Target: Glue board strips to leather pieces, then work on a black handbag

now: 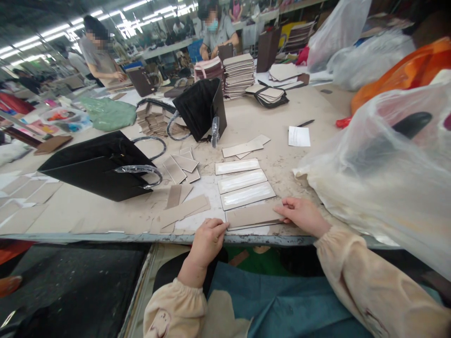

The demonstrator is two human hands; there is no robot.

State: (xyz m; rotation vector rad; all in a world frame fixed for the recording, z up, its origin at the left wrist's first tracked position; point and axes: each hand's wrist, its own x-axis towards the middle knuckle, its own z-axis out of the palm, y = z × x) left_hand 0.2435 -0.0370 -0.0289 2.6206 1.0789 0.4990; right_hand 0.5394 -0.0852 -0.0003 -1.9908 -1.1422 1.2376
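Observation:
A tan rectangular strip [253, 215] lies near the table's front edge, over another dark-edged piece. My right hand [302, 213] pinches its right end between thumb and fingers. At the left end, my left hand [210, 238] has its fingers pressed together on the strip's corner. Just beyond are three dark-edged panels, the nearest panel [248, 195] among them, each with a white wet-looking smear along its middle. Left of my left hand, loose tan strips [186, 209] overlap one another.
Black handbags stand at left [95, 169] and centre [200, 108], their handles wrapped in clear plastic. A large translucent plastic bag [384, 173] bulges at right. Stacked panels [238, 75] and a white paper [299, 136] lie farther back. Other people work across the table.

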